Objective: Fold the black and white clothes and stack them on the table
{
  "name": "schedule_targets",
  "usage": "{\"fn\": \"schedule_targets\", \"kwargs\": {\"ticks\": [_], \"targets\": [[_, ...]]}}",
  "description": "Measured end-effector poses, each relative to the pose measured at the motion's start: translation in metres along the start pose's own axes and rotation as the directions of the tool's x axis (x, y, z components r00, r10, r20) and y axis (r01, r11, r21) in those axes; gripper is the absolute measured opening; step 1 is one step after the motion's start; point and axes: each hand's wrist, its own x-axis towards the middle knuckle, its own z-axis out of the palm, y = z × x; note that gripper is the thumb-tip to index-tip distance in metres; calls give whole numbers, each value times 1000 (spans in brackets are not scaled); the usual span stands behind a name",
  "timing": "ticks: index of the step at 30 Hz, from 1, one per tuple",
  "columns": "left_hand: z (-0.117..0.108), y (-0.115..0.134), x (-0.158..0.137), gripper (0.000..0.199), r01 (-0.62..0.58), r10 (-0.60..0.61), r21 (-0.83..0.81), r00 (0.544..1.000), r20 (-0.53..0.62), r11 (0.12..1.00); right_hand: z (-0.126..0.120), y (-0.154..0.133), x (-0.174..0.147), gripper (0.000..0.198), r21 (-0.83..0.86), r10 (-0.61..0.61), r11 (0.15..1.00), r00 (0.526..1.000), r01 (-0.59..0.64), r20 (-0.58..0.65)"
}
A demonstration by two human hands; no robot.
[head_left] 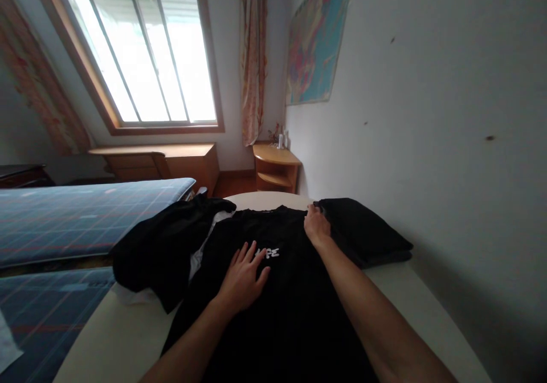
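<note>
1. While the shirt is spread on the table, its chest is covered by the left hand, laid flat with fingers parted.
2. The right hand is curled at the shoulder, beside the stack; whether cloth is pinched cannot be told.
3. If the right hand is swung outward, the stack could be skewed.
4. If pressure is applied unevenly, the shirt could be creased.
</note>
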Motion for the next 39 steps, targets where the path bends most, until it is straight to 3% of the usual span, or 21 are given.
{"fn": "schedule_targets", "kwargs": {"ticks": [5, 10, 17, 24, 28, 33, 36, 39], "targets": [[4, -1, -1, 57, 1, -1, 40, 1000, 7, 999, -3, -15, -22, 42, -42, -109, 993, 992, 106, -58], [5, -1, 0, 59, 6, -7, 55, 1000, 5, 998, -6, -31, -61, 58, -42, -250, 967, 968, 250, -3], [8, -3, 0, 58, 4, -4, 66, 1000, -6, 998, -11, -40, -83, 21, -52, -355, 932, 932, 359, 71], [9, -3, 0, 58, -7, 8, 61, 1000, -15, 998, -14, -44, -83, 21, 34, -332, 943, 943, 331, -1], [6, -2, 0, 58, -1, 1, 62, 1000, -4, 998, -9, -40, -81, 21, 112, -352, 931, 936, 347, 30], [5, -2, 0, 59, 3, -4, 56, 1000, 6, 998, -5, -31, -54, 32, 110, -274, 957, 961, 269, 27], [4, -2, -1, 59, 0, 0, 51, 1000, 5, 999, 2, -22, -31, 51, 67, -167, 984, 986, 165, 26], [3, -1, -1, 59, -1, 0, 48, 1000, 7, 999, 16, -12, -16, 77, 32, -94, 995, 990, 91, 110]]}}
